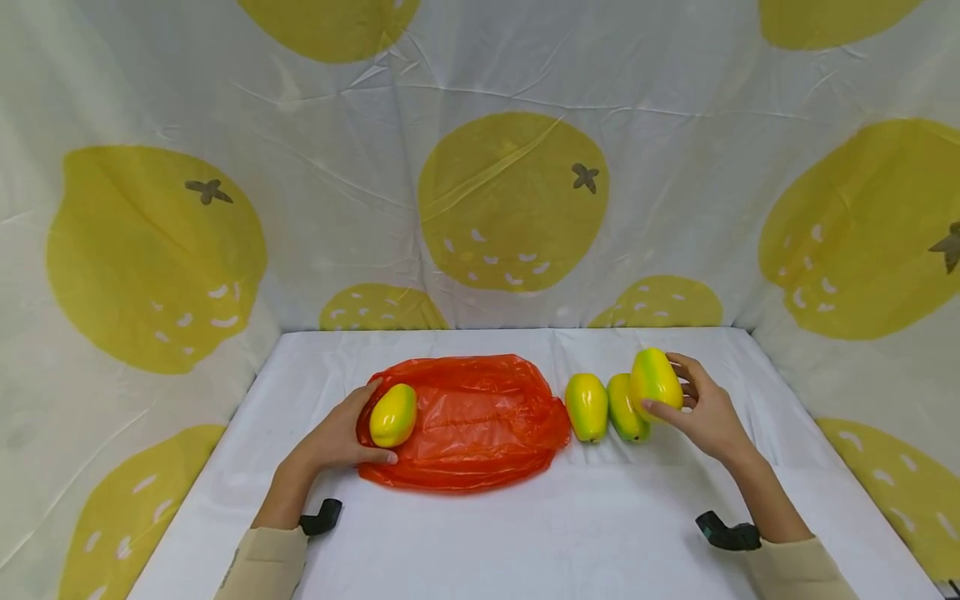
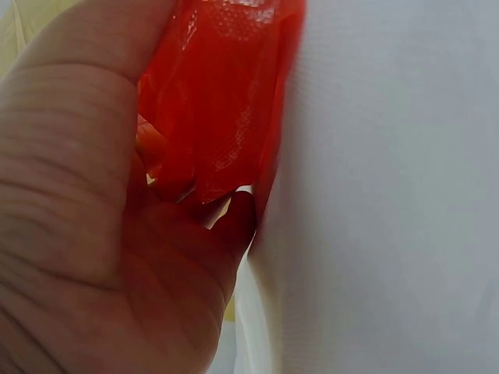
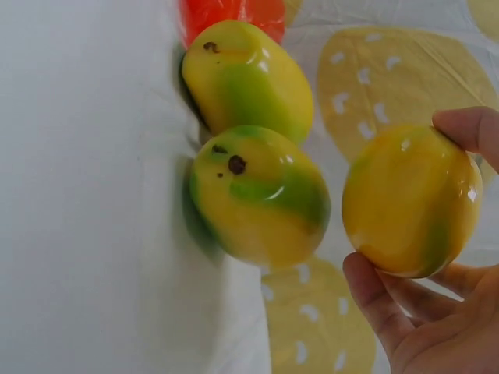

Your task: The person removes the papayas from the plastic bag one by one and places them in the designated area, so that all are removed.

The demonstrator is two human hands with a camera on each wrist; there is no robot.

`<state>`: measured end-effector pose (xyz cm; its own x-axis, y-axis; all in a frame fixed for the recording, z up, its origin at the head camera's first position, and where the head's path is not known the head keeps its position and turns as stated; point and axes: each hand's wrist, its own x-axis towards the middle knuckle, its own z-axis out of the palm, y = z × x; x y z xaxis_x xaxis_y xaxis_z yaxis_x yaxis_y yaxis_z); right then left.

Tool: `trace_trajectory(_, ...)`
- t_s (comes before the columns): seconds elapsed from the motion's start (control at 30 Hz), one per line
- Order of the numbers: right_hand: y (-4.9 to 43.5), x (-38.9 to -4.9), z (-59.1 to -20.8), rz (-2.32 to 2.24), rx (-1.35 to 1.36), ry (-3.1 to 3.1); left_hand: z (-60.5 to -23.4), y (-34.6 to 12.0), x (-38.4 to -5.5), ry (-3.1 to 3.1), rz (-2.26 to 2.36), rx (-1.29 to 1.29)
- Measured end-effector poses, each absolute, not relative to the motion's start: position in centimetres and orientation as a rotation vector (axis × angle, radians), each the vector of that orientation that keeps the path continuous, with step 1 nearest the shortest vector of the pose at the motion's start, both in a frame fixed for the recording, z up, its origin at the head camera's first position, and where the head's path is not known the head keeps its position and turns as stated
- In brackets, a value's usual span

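A red plastic bag (image 1: 480,421) lies on the white table, and a yellow-green mango (image 1: 393,415) sits at its left end. My left hand (image 1: 337,437) grips that end of the bag, thumb at the near edge and fingers at the far edge. In the left wrist view, red film (image 2: 226,93) covers part of the hand. My right hand (image 1: 708,412) holds another mango (image 1: 657,379) off the table between thumb and fingers; the right wrist view shows this held mango (image 3: 412,201) too. Below and left of it are two more mangoes, one nearer (image 1: 625,408) and one beside the bag (image 1: 587,407).
White cloth covers the table (image 1: 525,542). Behind it and at both sides hangs a curtain (image 1: 675,208) printed with large yellow lemons. A black wrist device sits on each forearm, left (image 1: 321,517) and right (image 1: 727,532).
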<state>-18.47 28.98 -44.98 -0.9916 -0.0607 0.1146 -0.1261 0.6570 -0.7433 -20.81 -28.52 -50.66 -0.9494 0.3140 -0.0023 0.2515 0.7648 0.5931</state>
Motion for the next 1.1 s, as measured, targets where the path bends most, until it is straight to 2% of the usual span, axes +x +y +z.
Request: trace_trajectory(1.1,32.6,-18.9,-47.7,1.157,0.006,-2.923,-50.5,-28.4,-20.8,2.831,0.952,0.434)
